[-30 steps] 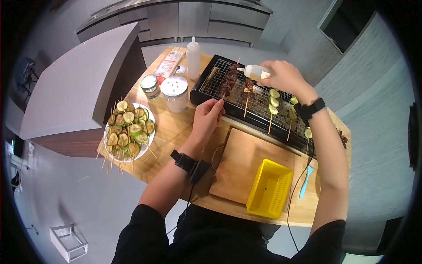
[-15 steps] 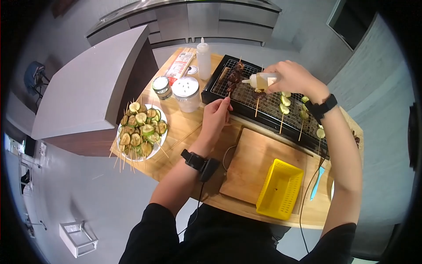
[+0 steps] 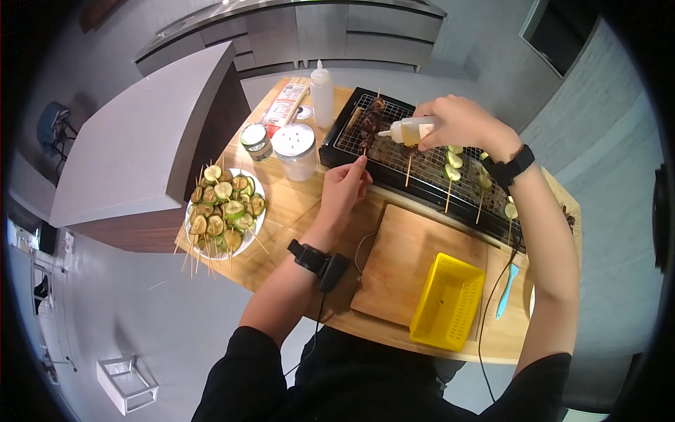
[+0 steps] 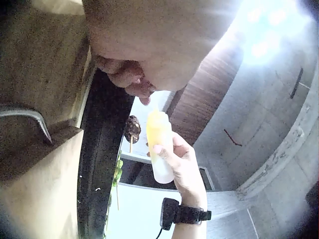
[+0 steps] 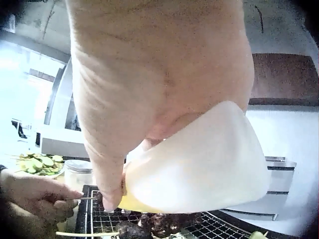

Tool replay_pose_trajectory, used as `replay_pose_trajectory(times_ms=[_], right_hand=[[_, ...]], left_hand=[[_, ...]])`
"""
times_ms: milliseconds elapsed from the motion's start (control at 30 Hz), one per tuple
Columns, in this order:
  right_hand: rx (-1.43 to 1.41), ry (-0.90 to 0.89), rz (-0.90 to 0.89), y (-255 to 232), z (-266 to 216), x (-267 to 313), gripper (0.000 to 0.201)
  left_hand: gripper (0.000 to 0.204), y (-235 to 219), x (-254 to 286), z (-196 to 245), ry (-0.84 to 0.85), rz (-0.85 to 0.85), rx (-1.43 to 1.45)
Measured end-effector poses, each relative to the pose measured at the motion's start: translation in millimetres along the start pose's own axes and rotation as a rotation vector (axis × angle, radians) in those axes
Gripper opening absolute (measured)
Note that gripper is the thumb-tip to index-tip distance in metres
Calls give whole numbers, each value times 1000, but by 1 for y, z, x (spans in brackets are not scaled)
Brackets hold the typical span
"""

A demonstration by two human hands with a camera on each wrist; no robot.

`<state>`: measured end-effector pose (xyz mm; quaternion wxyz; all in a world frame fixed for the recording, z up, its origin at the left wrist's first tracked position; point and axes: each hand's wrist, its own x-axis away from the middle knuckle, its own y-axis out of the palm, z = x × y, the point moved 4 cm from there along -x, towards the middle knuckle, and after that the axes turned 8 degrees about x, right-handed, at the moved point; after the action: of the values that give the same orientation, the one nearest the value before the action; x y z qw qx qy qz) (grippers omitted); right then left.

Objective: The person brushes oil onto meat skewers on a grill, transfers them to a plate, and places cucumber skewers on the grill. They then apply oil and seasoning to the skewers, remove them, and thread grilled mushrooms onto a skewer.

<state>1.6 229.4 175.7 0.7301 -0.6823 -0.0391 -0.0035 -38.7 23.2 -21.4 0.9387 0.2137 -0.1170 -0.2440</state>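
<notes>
My left hand (image 3: pixel 344 184) pinches the near end of a bamboo stick threaded with dark browned meat, a meat skewer (image 3: pixel 371 125) lying along the left part of the black grill (image 3: pixel 383 176). In my right hand (image 3: pixel 465 126) is a clear squeeze bottle (image 3: pixel 413 131) of yellow liquid, tipped on its side above the wire rack. Its nozzle points left, close beside that skewer's meat. The right wrist view shows the bottle (image 5: pixel 209 169) over another meat skewer (image 5: pixel 132 230), partly hidden from above by the hand and bottle.
Green vegetable-slice skewers (image 3: pixel 452 163) lie farther right on the grill. To the left stand a plate of vegetable skewers (image 3: pixel 225 211), a shaker jar (image 3: pixel 294 144), a small jar (image 3: pixel 256 141) and another squeeze bottle (image 3: pixel 322 98). A cutting board (image 3: pixel 394 267), yellow basket (image 3: pixel 439 316) and blue brush (image 3: pixel 506 292) lie nearer.
The bottle's nozzle has moved from near the far end of the left meat skewer toward its nearer part. My left hand keeps its pinch on the stick. The head view has shifted slightly.
</notes>
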Motion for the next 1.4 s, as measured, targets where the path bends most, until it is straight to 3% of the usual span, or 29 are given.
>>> replay_pose_trajectory(times_ms=[133, 433, 633, 1033, 1133, 1400], right_hand=[[0, -69, -18, 3, -7, 2, 49], [169, 209, 298, 3, 21, -26, 42], [150, 270, 304, -6, 36, -3, 41], [129, 385, 181, -21, 54, 69, 54], [108, 352, 227, -17, 51, 80, 54], [61, 218, 112, -1, 39, 87, 52]], left_hand=[[49, 3, 4, 3, -13, -39, -14], [48, 18, 14, 2, -185, -189, -134], [39, 29, 19, -3, -120, -377, -166], [45, 71, 23, -7, -199, -337, -113], [45, 75, 19, -11, -148, -274, -89], [38, 67, 20, -9, -24, -219, -102]])
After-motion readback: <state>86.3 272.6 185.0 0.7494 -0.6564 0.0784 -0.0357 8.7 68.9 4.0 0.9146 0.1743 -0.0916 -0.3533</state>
